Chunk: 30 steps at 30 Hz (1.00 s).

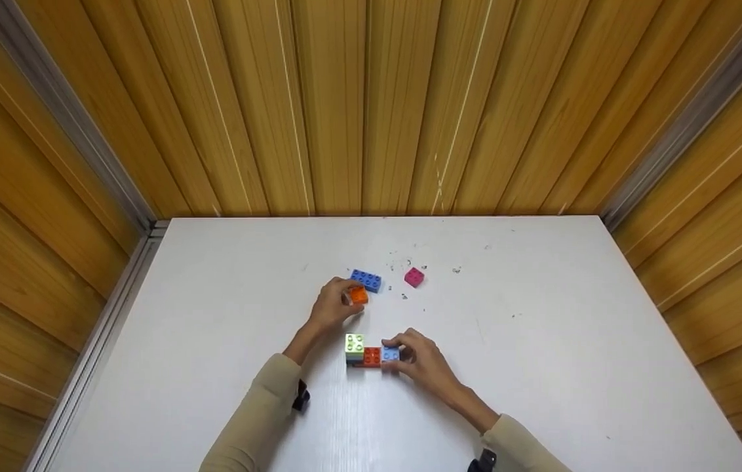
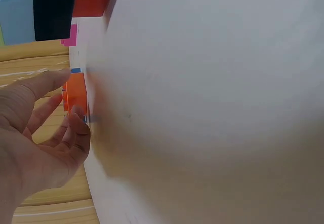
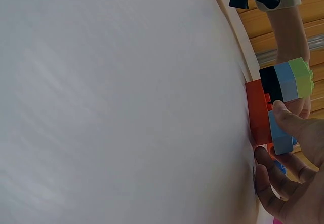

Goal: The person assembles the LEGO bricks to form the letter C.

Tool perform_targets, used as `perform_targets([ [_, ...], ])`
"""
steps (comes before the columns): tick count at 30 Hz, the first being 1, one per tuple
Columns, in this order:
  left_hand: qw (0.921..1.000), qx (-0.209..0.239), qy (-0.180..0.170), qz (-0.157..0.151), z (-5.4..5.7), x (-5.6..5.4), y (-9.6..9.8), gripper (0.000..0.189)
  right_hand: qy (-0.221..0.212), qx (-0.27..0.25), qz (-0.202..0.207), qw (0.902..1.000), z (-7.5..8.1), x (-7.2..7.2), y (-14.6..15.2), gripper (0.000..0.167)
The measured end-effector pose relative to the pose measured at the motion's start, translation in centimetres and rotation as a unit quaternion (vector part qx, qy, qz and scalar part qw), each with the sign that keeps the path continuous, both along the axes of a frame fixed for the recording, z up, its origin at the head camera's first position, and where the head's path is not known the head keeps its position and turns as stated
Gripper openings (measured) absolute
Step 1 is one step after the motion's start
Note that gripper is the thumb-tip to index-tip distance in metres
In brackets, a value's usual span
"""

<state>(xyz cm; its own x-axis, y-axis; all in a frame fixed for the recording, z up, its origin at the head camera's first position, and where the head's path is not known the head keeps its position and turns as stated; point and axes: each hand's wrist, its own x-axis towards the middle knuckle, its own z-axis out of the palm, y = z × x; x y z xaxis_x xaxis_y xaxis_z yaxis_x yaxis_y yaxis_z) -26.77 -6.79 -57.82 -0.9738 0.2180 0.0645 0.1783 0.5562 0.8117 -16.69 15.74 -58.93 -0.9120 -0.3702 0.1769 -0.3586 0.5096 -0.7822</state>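
The right hand [image 1: 422, 357] and left hand [image 1: 333, 303] seem busy extending the stack [image 1: 371, 356]. At the blue brick's [image 1: 371, 282] seven o'clock, the left pinches the orange brick [image 1: 359, 296]; at the stack's three o'clock, the right pinches the pale brick [image 1: 390, 354]. Next likely calls for lifting orange toward six o'clock.

Brick assembly [image 1: 371, 356] on table [image 1: 541, 367], tower [image 1: 354, 343] at left end; brick pair [image 1: 370, 280] behind, single brick [image 1: 414, 277] to pair's right.

Right hand's grip [image 3: 308, 184] pinches light-blue brick [image 3: 281, 139] at one end of long red brick [image 3: 258, 115]; whether seated, hard to tell. Stacked on other end: black brick [image 3: 271, 83], blue brick [image 3: 286, 82], lime brick [image 3: 302, 79]. White surface [image 3: 126, 102].
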Motion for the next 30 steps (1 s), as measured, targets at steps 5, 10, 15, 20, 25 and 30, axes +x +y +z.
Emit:
perform_targets([
  [5, 0.9994, -0.029, -0.005, 0.019, 0.0, 0.9, -0.3, 0.028, 0.004, -0.001, 0.003, 1.0000, -0.2, 0.1, -0.1, 0.033],
  [10, 0.9989, -0.044, -0.013, 0.011, 0.0, 1.5, -0.9, 0.029, 0.009, 0.005, 0.003, 0.9999, -0.2, 0.1, -0.1, 0.033],
  [15, 0.9987, -0.048, -0.012, 0.005, 0.0, 2.0, -1.6, 0.030, 0.016, 0.000, 0.002, 0.9999, -0.3, 0.0, 0.0, 0.033],
  [20, 0.9997, -0.022, 0.002, 0.004, 0.7, 2.8, -2.1, 0.031, 0.002, 0.005, 0.003, 1.0000, -0.3, -0.1, 0.0, 0.035],
  [25, 0.9989, 0.007, 0.042, -0.022, 2.5, 3.5, -2.3, 0.030, -0.010, 0.011, -0.001, 0.9999, -0.2, -0.1, 0.1, 0.036],
  [30, 0.9931, 0.030, 0.053, -0.100, 4.4, 4.1, -2.5, 0.031, -0.010, 0.008, -0.001, 0.9999, -0.3, -0.2, 0.0, 0.036],
])
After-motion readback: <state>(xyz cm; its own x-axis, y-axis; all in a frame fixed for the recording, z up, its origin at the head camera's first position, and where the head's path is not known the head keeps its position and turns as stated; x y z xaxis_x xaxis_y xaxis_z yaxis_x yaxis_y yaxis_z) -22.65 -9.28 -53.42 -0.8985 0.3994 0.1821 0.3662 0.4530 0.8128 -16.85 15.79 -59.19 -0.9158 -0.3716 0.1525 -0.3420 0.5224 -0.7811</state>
